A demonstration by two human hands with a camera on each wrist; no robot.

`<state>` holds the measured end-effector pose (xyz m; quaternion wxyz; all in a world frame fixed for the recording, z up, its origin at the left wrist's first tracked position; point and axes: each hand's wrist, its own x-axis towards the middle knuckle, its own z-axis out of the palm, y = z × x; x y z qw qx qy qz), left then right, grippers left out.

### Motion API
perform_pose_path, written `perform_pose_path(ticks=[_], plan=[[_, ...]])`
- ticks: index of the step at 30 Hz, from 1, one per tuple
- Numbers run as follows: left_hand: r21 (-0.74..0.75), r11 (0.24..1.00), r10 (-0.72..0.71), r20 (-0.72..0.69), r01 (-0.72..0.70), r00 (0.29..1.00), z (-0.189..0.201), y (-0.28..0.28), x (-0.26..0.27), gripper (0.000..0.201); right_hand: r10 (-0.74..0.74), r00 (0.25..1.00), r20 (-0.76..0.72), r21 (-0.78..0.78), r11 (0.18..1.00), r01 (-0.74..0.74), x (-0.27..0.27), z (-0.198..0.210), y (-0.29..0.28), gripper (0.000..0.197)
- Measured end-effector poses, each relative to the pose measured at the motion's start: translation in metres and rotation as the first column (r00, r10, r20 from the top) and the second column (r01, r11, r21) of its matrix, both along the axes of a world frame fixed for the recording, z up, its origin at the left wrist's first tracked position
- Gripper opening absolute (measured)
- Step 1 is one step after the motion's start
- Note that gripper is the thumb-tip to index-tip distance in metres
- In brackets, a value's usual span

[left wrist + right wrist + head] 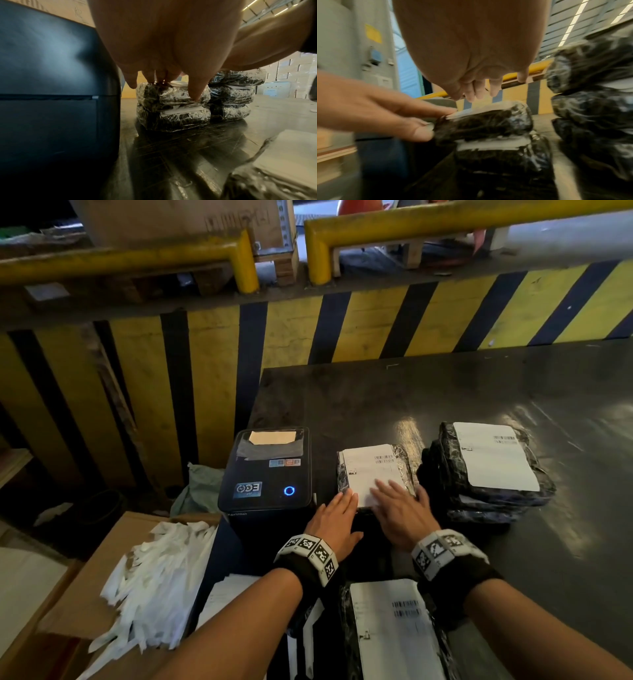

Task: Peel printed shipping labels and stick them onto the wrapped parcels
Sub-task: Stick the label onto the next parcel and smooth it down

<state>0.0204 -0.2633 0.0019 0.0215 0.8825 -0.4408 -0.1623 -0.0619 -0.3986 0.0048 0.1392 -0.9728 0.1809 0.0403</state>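
My forearms bare; each wrist carries a black band topped by white blocks printed with black square markers.

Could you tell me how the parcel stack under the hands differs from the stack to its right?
The near stack shows two parcels, while the right stack shows three and stands taller. The left hand and right hand rest flat on the near stack's label; nothing touches the right stack. Both hold dark plastic-wrapped parcels with white labels on top.
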Motion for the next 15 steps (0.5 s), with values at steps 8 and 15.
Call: perform_pose_path(ticks=[8,15], plan=[[-0.004,1.0,-0.022,-0.013,0.022,1.0,0.0,0.003,0.004,0.075,0.037,0.999,-0.04,-0.086,0.995,-0.041,-0.039,-0.015,-0.016,0.055],[0.002,0.999,-0.033,-0.016,0.033,0.999,0.001,0.002,0.004,0.077,0.007,1.0,0.006,-0.056,0.998,-0.007,-0.038,-0.013,-0.013,0.057]])
